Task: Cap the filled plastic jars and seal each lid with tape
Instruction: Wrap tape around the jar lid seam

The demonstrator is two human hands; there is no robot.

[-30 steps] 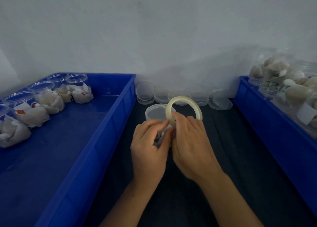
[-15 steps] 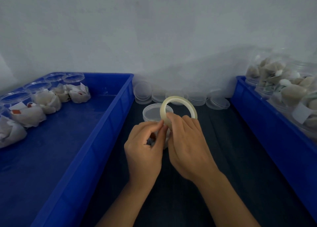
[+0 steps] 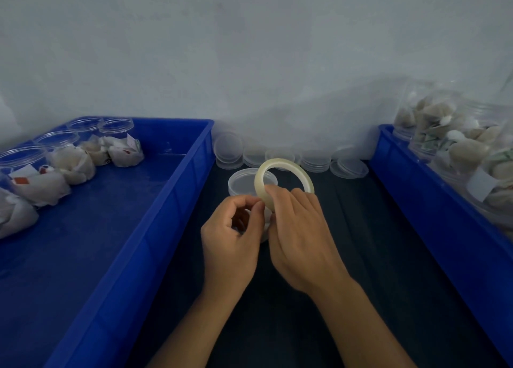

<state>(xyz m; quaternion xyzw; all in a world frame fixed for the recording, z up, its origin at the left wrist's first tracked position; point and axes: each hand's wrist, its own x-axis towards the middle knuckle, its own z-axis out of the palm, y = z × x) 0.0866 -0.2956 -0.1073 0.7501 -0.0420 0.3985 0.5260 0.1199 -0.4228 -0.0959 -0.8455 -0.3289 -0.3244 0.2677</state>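
Right hand [image 3: 302, 237] gripping a translucent ring-shaped roll of tape [image 3: 280, 173] while the left hand [image 3: 231, 240] pinches at its edge, apparently freeing the end to seal the capped clear plastic jar [image 3: 244, 184] at their twelve o'clock; no legible writing anywhere.

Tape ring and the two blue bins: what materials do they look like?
Translucent yellowish tape ring: likely clear plastic adhesive tape, slightly glossy; the lids behind show inside its hoop. It is held by the right hand.
Blue rectangular bins, left and right: probably moulded rigid plastic, smooth semi-gloss; uniform colour, rounded rims, soft sheen on the walls.
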